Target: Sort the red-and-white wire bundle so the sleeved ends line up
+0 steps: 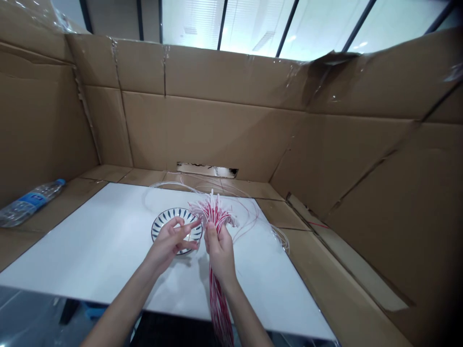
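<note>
My right hand (219, 250) is closed round a thick bundle of red and white wires (216, 216), held upright so the ends fan out above my fist and the rest hangs down past the table edge. My left hand (172, 242) sits just to its left, over a small bowl with a dark petal pattern (162, 219). Its fingers are curled and pinch toward the wire ends; whether a wire is between them I cannot make out. Several loose thin wires (249, 212) loop on the white board (90, 241) behind the bundle.
Tall cardboard walls (231, 130) enclose the white board on three sides, with a slot cut in the back wall (207, 169). A plastic water bottle (29, 201) lies on the cardboard at the left. The board's near edge runs close to my forearms.
</note>
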`<state>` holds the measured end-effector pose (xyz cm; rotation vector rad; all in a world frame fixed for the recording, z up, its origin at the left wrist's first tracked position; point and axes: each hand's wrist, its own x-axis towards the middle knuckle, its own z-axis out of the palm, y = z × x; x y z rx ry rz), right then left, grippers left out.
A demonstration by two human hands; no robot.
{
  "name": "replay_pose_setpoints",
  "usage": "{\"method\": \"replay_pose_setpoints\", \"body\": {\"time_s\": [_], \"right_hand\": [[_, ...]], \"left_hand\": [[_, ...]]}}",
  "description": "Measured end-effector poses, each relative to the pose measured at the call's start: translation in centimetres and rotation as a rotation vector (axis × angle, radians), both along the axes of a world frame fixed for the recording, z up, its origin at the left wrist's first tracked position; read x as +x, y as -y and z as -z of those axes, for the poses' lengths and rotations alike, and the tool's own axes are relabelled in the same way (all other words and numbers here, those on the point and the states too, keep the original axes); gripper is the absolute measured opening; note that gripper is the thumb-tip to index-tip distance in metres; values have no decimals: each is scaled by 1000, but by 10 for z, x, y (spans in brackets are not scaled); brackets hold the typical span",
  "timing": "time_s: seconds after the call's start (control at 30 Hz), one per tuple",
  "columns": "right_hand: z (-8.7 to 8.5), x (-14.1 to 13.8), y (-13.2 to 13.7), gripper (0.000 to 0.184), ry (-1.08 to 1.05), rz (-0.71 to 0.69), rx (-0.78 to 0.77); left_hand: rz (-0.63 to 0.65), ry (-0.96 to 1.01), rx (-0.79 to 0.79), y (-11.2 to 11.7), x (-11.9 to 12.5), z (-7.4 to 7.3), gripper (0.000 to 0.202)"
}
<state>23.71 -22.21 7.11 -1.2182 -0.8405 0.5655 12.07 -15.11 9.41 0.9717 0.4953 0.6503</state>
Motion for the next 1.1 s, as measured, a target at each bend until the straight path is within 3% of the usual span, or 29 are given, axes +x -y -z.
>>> {"method": "replay_pose_setpoints", "body": {"time_s": [0.13, 0.27, 0.4, 0.6, 0.73, 0.93, 1.1], "right_hand": [[-7, -18, 22, 41, 99, -22, 2], [-9, -36, 47, 37, 112, -91, 26], [0, -62, 62, 31, 219, -140, 73], [20, -94, 78, 28, 260, -204, 61], [25, -98, 90, 31, 165, -242, 3], [16, -94, 109, 32, 119, -221, 6], [14, -92, 121, 32, 223, -204, 36]], "left_hand": [[-71, 70, -31, 22, -18, -1, 59], [-110, 125, -124, 42, -40, 3, 60], [-129, 123, -218, 67, -52, 9, 64], [-202, 53, -170, 94, -63, 20, 69], [-219, 52, -179, 97, -71, 25, 71], [-310, 155, -203, 88, -76, 35, 65], [-225, 189, -233, 80, -77, 57, 66]]}}
